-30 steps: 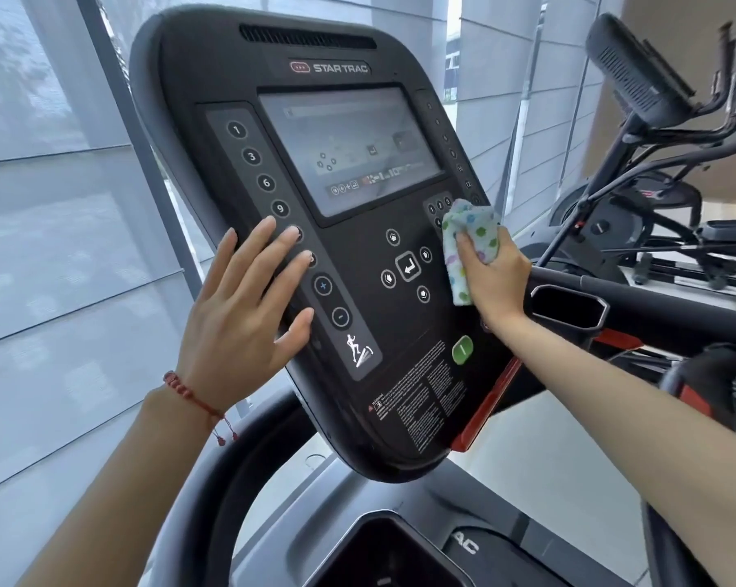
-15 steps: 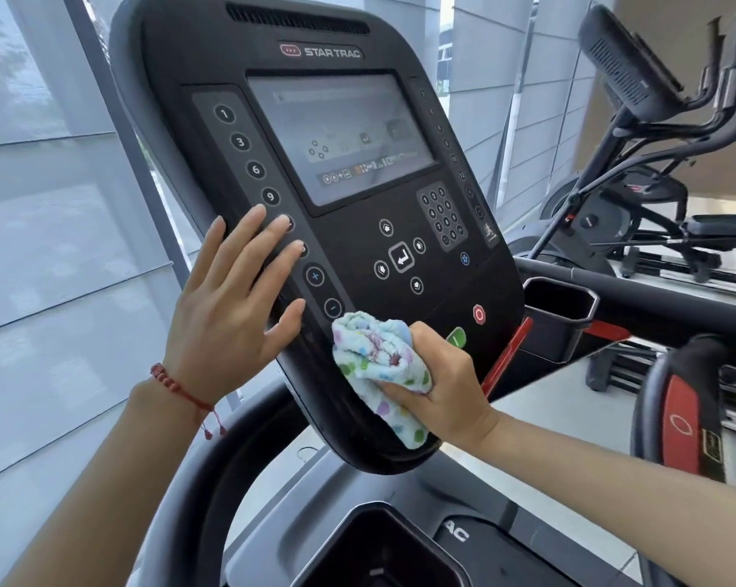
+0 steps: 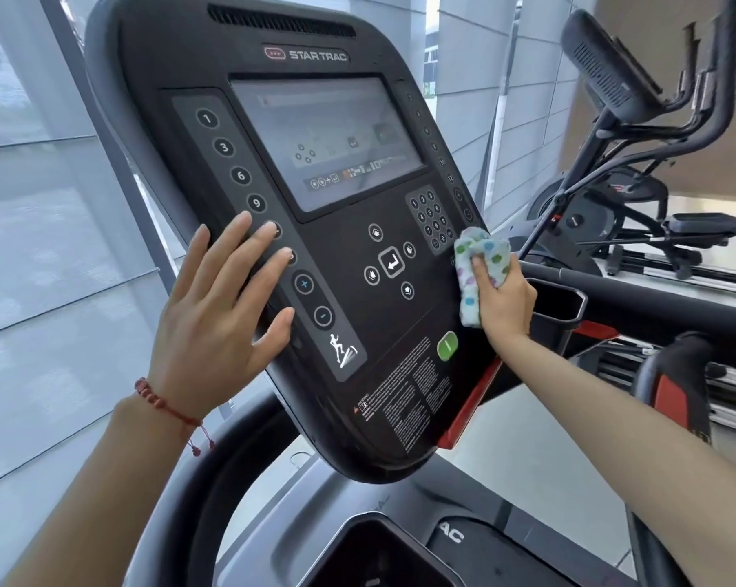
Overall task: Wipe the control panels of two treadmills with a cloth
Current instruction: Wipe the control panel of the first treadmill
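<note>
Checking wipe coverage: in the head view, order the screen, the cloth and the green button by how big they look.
1. Screen, by far the largest.
2. Cloth, bunched in the right hand, partly hidden by fingers, so its full size is unsure.
3. Green button, smallest.

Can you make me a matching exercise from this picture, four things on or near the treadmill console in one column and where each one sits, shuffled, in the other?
Column one:
1. left hand
2. dotted cloth
3. green button
4. red string bracelet

Column two:
A. gripped in the right hand against the console's right edge
B. round the left wrist
C. lower right of the control panel, below the cloth
D. flat on the left column of buttons, fingers spread

Pairs: 1-D, 2-A, 3-C, 4-B
</note>
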`<state>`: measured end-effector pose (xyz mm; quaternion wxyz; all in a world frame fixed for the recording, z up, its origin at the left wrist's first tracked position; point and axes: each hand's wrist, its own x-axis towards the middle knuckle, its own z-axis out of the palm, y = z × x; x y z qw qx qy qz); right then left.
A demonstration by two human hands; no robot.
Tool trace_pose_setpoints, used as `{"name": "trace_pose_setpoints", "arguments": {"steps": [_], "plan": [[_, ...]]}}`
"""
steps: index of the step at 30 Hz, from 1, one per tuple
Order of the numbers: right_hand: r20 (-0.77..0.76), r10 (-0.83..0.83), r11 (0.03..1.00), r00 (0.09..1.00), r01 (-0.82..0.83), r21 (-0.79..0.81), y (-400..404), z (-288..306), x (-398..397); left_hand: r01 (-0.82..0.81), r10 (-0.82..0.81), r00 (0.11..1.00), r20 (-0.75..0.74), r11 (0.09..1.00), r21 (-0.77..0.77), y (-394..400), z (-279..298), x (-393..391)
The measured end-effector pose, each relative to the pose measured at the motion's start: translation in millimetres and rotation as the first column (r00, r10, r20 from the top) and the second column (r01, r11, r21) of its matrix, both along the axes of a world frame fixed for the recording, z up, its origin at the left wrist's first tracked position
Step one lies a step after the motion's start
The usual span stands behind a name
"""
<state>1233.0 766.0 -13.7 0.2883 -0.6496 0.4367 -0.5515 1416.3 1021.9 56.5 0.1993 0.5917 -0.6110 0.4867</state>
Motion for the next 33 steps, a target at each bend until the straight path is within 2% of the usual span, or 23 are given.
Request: {"name": "trace_pose_setpoints", "arguments": {"steps": [5, 8, 15, 18, 20, 24, 26, 29, 33], "plan": [[0.082, -0.148, 0.969, 0.986, 0.128, 0.211, -4, 12, 15, 0.009, -0.009, 1.000, -0.007, 1.000, -0.012, -1, -1, 1], [0.129, -0.158, 0.958, 0.979, 0.120, 0.262, -7, 40, 30, 0.011, -0.011, 1.000, -0.014, 1.000, -0.015, -2, -2, 1], [0.144, 0.037, 0.997, 0.989, -0.047, 0.067, -16, 102, 68, 0.014, -0.015, 1.000, -0.013, 1.000, -0.016, -3, -2, 3], [0.122, 0.050, 0.997, 0.991, -0.057, 0.055, -21, 93, 62, 0.016, -0.016, 1.000, -0.015, 1.000, -0.010, -3, -1, 3], [0.090, -0.015, 0.995, 0.996, 0.006, 0.098, -22, 75, 51, 0.019, -0.019, 1.000, -0.017, 1.000, -0.005, -2, -2, 3], [0.010, -0.208, 0.933, 0.978, 0.196, 0.301, -23, 20, 9, 0.025, -0.025, 0.999, -0.027, 1.000, -0.006, -3, -2, 3], [-0.029, -0.255, 0.892, 0.967, 0.247, 0.379, -24, 6, -5, 0.026, -0.027, 0.999, -0.034, 0.999, -0.020, -5, -3, 2], [-0.039, -0.285, 0.870, 0.958, 0.276, 0.408, -25, 12, -2, 0.024, -0.025, 0.999, -0.036, 0.999, -0.023, -5, -1, 1], [0.042, -0.316, 0.861, 0.948, 0.267, 0.433, -29, 22, 9, 0.019, -0.020, 1.000, -0.013, 1.000, -0.022, -4, 3, 4]]}}
